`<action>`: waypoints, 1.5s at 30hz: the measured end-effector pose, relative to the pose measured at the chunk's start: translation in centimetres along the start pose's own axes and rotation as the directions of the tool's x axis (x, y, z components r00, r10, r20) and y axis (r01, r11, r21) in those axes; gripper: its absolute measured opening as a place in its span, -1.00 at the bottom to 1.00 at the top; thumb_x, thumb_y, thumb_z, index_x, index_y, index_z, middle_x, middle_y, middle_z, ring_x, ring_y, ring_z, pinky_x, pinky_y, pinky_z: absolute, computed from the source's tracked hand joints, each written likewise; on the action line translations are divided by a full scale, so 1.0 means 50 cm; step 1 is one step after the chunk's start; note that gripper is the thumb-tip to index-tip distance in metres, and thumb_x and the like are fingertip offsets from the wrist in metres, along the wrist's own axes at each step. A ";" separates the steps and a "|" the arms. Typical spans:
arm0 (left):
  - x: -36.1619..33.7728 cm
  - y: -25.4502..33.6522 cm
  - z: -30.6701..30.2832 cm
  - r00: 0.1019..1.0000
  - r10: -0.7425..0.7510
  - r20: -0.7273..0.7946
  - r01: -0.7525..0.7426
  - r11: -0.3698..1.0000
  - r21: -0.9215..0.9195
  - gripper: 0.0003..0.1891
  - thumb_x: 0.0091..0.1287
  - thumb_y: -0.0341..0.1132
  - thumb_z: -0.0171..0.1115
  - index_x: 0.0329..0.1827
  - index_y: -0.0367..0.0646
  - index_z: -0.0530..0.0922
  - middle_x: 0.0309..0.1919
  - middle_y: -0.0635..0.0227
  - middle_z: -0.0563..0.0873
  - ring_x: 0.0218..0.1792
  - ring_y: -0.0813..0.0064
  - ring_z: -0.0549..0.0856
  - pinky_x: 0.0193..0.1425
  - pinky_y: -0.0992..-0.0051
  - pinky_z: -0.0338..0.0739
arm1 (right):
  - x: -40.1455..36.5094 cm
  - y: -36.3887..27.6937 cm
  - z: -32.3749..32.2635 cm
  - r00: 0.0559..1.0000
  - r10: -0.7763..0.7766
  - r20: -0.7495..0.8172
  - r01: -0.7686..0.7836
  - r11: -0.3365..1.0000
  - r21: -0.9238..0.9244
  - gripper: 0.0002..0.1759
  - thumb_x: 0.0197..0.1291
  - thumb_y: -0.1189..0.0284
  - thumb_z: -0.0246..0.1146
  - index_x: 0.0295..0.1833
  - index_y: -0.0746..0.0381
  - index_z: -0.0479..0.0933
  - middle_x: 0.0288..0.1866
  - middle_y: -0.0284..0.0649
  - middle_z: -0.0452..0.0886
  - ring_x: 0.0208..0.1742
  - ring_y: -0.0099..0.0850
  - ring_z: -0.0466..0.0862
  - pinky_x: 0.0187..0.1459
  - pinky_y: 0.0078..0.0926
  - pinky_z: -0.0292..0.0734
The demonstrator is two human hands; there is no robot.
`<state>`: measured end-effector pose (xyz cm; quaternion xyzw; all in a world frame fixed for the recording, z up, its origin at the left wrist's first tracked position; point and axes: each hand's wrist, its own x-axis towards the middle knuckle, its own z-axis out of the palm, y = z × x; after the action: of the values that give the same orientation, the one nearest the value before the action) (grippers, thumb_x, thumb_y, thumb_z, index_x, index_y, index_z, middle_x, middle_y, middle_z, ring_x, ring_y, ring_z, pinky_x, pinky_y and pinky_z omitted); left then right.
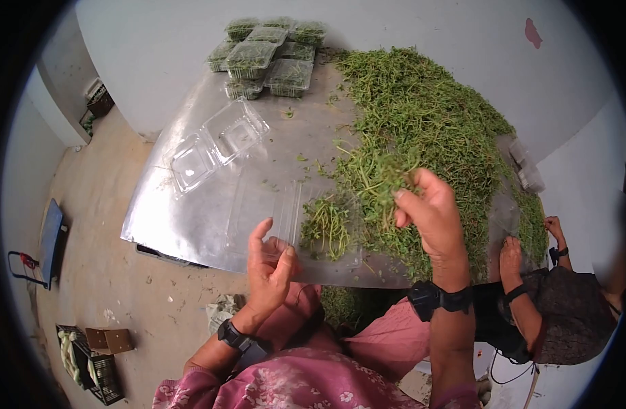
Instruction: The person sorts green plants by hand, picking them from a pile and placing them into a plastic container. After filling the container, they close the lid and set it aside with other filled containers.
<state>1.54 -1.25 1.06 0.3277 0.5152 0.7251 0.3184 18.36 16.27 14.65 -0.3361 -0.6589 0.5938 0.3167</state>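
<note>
My right hand (432, 215) pinches a small bunch of green sprigs (389, 183) between thumb and fingers, above the large heap of greens (429, 116). In front of me lies a clear plastic clamshell container (354, 235), opened flat, with a clump of greens (326, 228) in its right half. My left hand (269, 276) is at the front edge of this container, its thumb and lower fingers around the plastic and its index finger raised. Another clear clamshell (235, 133), opened out with nothing in it, lies farther off to the left.
Filled clamshells (269, 58) are stacked at the back of the metal table (183, 225). More clear containers (526, 165) stand beyond the heap on the right. A co-worker's hands (510, 258) are at the heap's right side. Crates (105, 378) and a blue trolley (51, 235) stand on the floor at left.
</note>
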 end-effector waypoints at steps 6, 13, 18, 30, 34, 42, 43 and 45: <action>-0.001 0.001 0.002 1.000 -0.018 -0.013 0.018 1.000 -0.014 -0.40 0.39 -0.56 0.03 0.45 -0.21 0.04 -0.44 0.37 0.52 -0.53 0.58 0.54 -0.43 0.59 0.50 | 0.000 0.026 0.053 0.952 0.219 0.213 -0.121 0.910 -0.397 -0.61 0.24 0.43 0.32 0.08 0.44 0.48 -0.38 -0.19 0.70 -0.45 -0.57 0.68 -0.38 -0.55 0.56; 0.000 -0.004 -0.002 1.000 -0.006 0.000 0.006 1.000 -0.004 -0.40 0.39 -0.56 0.03 0.46 -0.21 0.04 -0.41 0.35 0.52 -0.53 0.58 0.54 -0.44 0.59 0.49 | 0.011 0.063 0.066 0.954 -0.137 0.268 0.270 0.781 -0.563 -0.63 0.16 0.54 0.33 0.11 0.30 0.51 -0.20 -0.17 0.63 -0.36 -0.48 0.63 -0.32 -0.49 0.55; -0.001 0.001 0.003 1.000 -0.020 -0.012 0.020 1.000 0.002 -0.40 0.38 -0.56 0.03 0.45 -0.22 0.04 -0.41 0.35 0.52 -0.53 0.59 0.52 -0.44 0.60 0.47 | 0.006 0.117 0.111 0.876 -0.277 0.395 0.482 0.478 -0.734 -0.51 0.10 0.49 0.34 0.19 0.23 0.46 0.05 -0.10 0.52 0.02 -0.20 0.58 0.05 -0.21 0.44; -0.001 -0.002 0.003 1.000 0.009 -0.015 -0.008 1.000 0.009 -0.40 0.39 -0.51 0.09 0.45 -0.22 0.06 -0.41 0.36 0.53 -0.54 0.61 0.51 -0.45 0.61 0.47 | -0.011 0.120 0.120 0.786 -0.103 0.610 0.589 0.427 -0.686 -0.57 0.13 0.40 0.31 0.13 0.25 0.49 -0.08 -0.19 0.54 0.03 -0.24 0.51 0.11 -0.25 0.22; 0.001 0.002 0.004 1.000 -0.016 0.002 0.016 0.999 0.029 -0.38 0.39 -0.49 0.13 0.45 -0.24 0.05 -0.41 0.36 0.52 -0.53 0.62 0.51 -0.44 0.62 0.48 | -0.017 0.117 0.122 0.772 -0.163 0.615 0.601 0.501 -0.622 -0.60 0.14 0.41 0.31 0.11 0.24 0.50 -0.12 -0.21 0.56 0.02 -0.26 0.53 0.11 -0.25 0.22; 0.001 -0.001 0.008 1.000 -0.021 -0.002 0.021 0.999 0.035 -0.38 0.39 -0.52 0.11 0.45 -0.26 0.04 -0.39 0.39 0.51 -0.51 0.64 0.52 -0.43 0.64 0.48 | -0.001 0.097 0.095 0.867 -0.314 0.387 0.497 0.486 -0.718 -0.76 0.14 0.45 0.30 -0.07 0.24 0.56 -0.14 -0.21 0.57 -0.03 -0.23 0.56 0.03 -0.24 0.27; 0.001 0.000 0.008 1.000 -0.020 -0.001 0.020 0.999 0.041 -0.38 0.39 -0.53 0.11 0.46 -0.26 0.04 -0.39 0.39 0.51 -0.51 0.65 0.52 -0.42 0.64 0.48 | 0.000 0.091 0.097 0.864 -0.343 0.370 0.501 0.504 -0.703 -0.79 0.14 0.45 0.30 -0.09 0.24 0.56 -0.16 -0.22 0.57 -0.04 -0.24 0.56 0.02 -0.25 0.28; 0.000 0.002 0.009 0.999 -0.033 -0.003 0.033 0.999 0.038 -0.38 0.39 -0.55 0.10 0.46 -0.25 0.03 -0.38 0.39 0.51 -0.49 0.65 0.51 -0.41 0.65 0.47 | -0.004 0.091 0.108 0.820 -0.411 0.398 0.570 0.534 -0.624 -0.87 0.17 0.48 0.24 -0.15 0.22 0.56 -0.23 -0.24 0.58 -0.05 -0.24 0.57 -0.01 -0.28 0.30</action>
<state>1.89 -1.05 1.29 0.3245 0.5346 0.7102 0.3234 14.36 13.36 9.62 -0.1702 -0.9327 0.2032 0.2444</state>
